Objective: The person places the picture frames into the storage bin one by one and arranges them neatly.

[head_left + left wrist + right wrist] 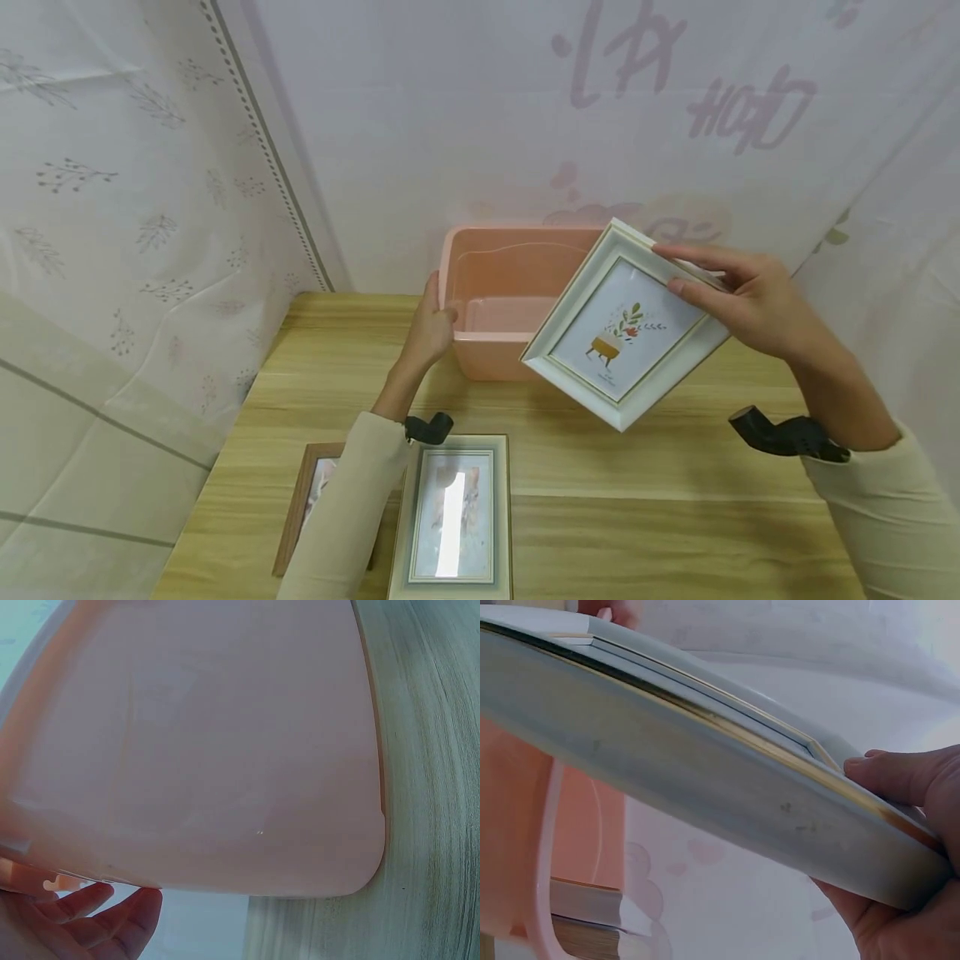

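Observation:
My right hand [765, 300] grips a white picture frame [570, 367] by its upper right edge, thumb on the front. The frame tilts over the right part of a pink plastic bin [487, 358], and its picture shows a plant in a yellow pot. At the bin's left rim, my left hand [432, 329] holds on with the thumb at the front corner; in the left wrist view its fingers [142, 922] touch the bin's outer wall. Edges of white and brown frame-like objects [585, 937] show inside the bin in the right wrist view.
Another white frame [501, 517] lies on the wooden table [637, 517] near the front. Left of it a brown wooden frame [300, 492] is partly covered by my left sleeve. Patterned cloth [375, 125] hangs behind and beside the table.

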Tool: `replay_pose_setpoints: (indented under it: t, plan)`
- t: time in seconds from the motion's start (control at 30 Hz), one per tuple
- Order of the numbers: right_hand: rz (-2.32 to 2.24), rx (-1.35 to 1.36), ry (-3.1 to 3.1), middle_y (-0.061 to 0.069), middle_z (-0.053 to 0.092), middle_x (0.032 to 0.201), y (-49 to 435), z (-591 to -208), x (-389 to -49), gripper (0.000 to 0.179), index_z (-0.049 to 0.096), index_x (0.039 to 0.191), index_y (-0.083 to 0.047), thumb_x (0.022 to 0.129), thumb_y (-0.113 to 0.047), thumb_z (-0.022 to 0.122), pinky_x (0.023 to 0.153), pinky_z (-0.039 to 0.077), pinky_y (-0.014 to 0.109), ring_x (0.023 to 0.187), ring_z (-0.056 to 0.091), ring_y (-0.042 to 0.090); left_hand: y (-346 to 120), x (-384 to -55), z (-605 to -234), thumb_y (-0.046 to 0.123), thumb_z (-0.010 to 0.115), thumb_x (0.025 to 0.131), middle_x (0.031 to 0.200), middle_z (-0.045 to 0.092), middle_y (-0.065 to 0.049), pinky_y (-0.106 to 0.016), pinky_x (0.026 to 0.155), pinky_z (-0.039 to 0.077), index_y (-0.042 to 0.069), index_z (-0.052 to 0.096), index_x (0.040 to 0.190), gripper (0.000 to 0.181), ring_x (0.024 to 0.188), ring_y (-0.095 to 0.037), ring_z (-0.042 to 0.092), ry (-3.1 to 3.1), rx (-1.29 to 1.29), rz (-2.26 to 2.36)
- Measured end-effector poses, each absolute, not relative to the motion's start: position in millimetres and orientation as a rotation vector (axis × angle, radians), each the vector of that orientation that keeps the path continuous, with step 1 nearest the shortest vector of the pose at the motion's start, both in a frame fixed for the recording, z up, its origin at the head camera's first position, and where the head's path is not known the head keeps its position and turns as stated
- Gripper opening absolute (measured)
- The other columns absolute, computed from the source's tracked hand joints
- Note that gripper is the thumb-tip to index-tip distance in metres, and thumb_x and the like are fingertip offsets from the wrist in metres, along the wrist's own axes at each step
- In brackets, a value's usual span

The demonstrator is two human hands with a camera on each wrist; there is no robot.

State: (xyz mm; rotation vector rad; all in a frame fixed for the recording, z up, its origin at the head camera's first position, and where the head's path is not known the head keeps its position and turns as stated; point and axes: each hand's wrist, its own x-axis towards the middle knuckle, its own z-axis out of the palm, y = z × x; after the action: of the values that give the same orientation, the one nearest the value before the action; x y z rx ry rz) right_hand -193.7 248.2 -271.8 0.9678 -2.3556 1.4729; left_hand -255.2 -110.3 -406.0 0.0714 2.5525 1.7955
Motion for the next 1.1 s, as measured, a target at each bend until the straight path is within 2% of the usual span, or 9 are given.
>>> replay_pose_setpoints:
  t: [0.13, 0.3, 0.4, 0.53, 0.73, 0.9, 1.1]
  plan:
    - [1.521, 0.981, -2.314, 0.003, 0.072, 0.104, 247, -269, -191, 0.047, 0.065, 0.125, 0.006, 0.083, 0.025, 0.056, 0.047, 0.053, 0.022, 0.061, 0.07, 0.011, -111, -254, -407, 0.006, 0.038, 0.096, 0.166, 0.01, -0.015, -0.043, 0.123, 0.009, 0.009, 0.004, 0.16, 0.073, 0.152, -0.027, 0.009, 2.554, 0.088, 1.785]
    - [1.465, 0.88, -2.34, -0.001, 0.072, 0.105, 245, -262, -190, 0.047, 0.064, 0.128, 0.005, 0.085, 0.022, 0.057, 0.049, 0.054, 0.022, 0.065, 0.071, 0.009, -111, -255, -408, 0.006, 0.038, 0.095, 0.165, 0.01, -0.016, -0.043, 0.123, 0.009, 0.009, 0.004, 0.16, 0.074, 0.152, -0.027, 0.01, 2.555, 0.092, 1.784]
    - [1.364, 0.805, -2.396, -0.006, 0.07, 0.107, 244, -258, -190, 0.048, 0.061, 0.133, 0.001, 0.088, 0.017, 0.057, 0.053, 0.055, 0.02, 0.071, 0.071, 0.006, -111, -254, -407, 0.006, 0.039, 0.095, 0.165, 0.011, -0.016, -0.043, 0.123, 0.009, 0.009, 0.004, 0.16, 0.074, 0.152, -0.027, 0.01, 2.556, 0.092, 1.79]
    - [1.279, 0.765, -2.45, -0.007, 0.064, 0.115, 243, -254, -191, 0.051, 0.054, 0.141, -0.006, 0.093, 0.011, 0.055, 0.057, 0.056, 0.019, 0.081, 0.07, 0.003, -111, -254, -408, 0.006, 0.039, 0.095, 0.165, 0.014, -0.016, -0.044, 0.122, 0.013, 0.009, 0.006, 0.16, 0.073, 0.151, -0.027, 0.014, 2.546, 0.112, 1.811]
    - [1.305, 0.718, -2.437, 0.0, 0.059, 0.125, 243, -248, -196, 0.053, 0.05, 0.146, -0.01, 0.095, 0.007, 0.052, 0.059, 0.056, 0.018, 0.09, 0.067, 0.004, -112, -254, -408, 0.005, 0.039, 0.094, 0.164, 0.017, -0.016, -0.046, 0.122, 0.016, 0.008, 0.007, 0.16, 0.073, 0.15, -0.028, 0.017, 2.545, 0.13, 1.826]
    - [1.299, 0.67, -2.427, 0.01, 0.056, 0.128, 239, -243, -198, 0.054, 0.048, 0.147, -0.012, 0.096, 0.006, 0.051, 0.063, 0.055, 0.015, 0.093, 0.064, 0.005, -112, -255, -408, 0.006, 0.04, 0.094, 0.163, 0.021, -0.015, -0.047, 0.12, 0.02, 0.011, 0.009, 0.16, 0.073, 0.148, -0.028, 0.022, 2.546, 0.122, 1.827]
    - [1.331, 0.609, -2.455, 0.012, 0.047, 0.133, 232, -237, -200, 0.056, 0.045, 0.149, -0.013, 0.096, 0.006, 0.049, 0.065, 0.055, 0.014, 0.094, 0.062, 0.006, -111, -255, -408, 0.005, 0.039, 0.095, 0.162, 0.022, -0.016, -0.049, 0.119, 0.023, 0.012, 0.01, 0.16, 0.072, 0.147, -0.029, 0.025, 2.549, 0.118, 1.825]
